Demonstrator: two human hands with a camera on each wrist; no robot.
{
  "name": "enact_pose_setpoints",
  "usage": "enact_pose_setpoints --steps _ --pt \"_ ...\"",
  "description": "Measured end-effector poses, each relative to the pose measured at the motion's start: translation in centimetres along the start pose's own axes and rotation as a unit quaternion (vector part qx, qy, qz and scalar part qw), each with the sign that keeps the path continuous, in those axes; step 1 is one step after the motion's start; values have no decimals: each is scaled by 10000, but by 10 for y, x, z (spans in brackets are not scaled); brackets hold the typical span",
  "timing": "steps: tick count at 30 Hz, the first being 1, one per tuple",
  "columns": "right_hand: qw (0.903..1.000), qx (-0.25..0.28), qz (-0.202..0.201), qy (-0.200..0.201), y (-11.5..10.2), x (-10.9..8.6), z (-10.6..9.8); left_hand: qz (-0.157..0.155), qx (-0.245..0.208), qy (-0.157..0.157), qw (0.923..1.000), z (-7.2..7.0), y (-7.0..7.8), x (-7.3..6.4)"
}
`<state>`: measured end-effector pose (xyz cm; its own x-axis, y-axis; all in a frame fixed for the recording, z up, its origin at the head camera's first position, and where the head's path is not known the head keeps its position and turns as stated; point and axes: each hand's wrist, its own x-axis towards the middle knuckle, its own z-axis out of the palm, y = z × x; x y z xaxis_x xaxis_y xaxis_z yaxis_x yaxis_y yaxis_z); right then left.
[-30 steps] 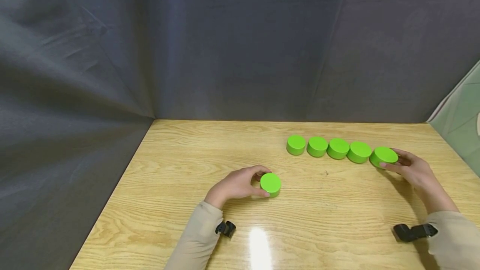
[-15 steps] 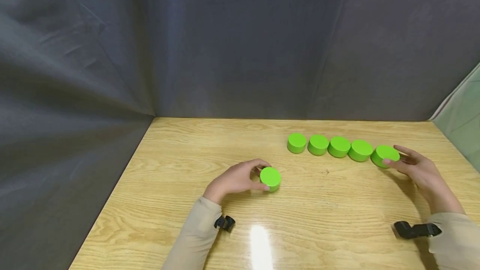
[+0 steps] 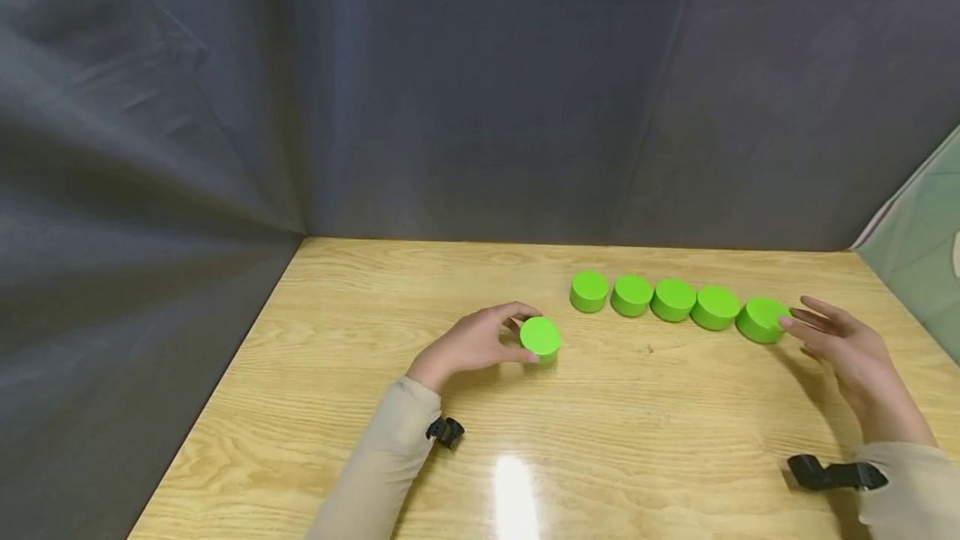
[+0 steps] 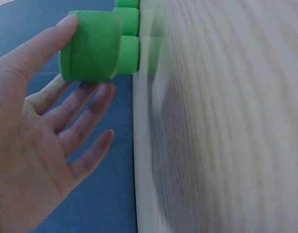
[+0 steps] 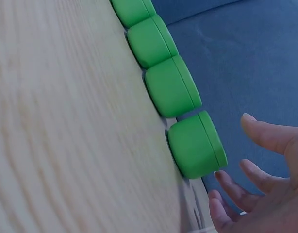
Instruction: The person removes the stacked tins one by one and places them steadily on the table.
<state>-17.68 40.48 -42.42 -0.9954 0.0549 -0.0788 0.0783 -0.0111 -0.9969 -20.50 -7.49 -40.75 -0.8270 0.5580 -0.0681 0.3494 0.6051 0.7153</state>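
My left hand (image 3: 480, 344) pinches a round green lidded tin (image 3: 540, 336) between thumb and fingertips. In the left wrist view this tin (image 4: 93, 46) is raised off the wooden surface, its seam facing the thumb, while the little finger (image 4: 93, 155) sticks out free. On the far right, my right hand (image 3: 851, 352) is beside the end tin (image 3: 761, 321) of a row, fingers spread. The right wrist view shows a gap between the thumb (image 5: 265, 133) and that tin (image 5: 195, 145), with one fingertip right at its lower edge.
Several matching green tins, among them the leftmost one (image 3: 589, 292), line up on the wooden table (image 3: 375, 290) toward its back edge. A dark grey cloth (image 3: 480, 90) hangs behind the table and another part along its left side.
My left hand has carried its tin farther forward over the table. The right hand has let go of the end tin and drawn back to the right, its fingers spreading.
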Motion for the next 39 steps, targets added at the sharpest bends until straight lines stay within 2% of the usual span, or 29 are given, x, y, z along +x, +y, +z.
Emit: enact_pose_setpoints --steps 11,19,26,30,39 --pt "9999 -66 -82 106 -1 -3 7 154 434 128 9989 -10 -5 27" --pt "9994 -243 -3 233 -1 -2 5 77 642 194 9977 -15 -2 47" --pt "9996 18 -72 266 -2 -2 5 19 1001 341 9944 -16 -2 63" --pt "9991 217 -68 344 -4 -4 5 -37 1126 399 9928 -15 -2 69" --pt "9992 214 -67 344 -7 -5 7 -326 1136 429 9921 -14 -3 75"
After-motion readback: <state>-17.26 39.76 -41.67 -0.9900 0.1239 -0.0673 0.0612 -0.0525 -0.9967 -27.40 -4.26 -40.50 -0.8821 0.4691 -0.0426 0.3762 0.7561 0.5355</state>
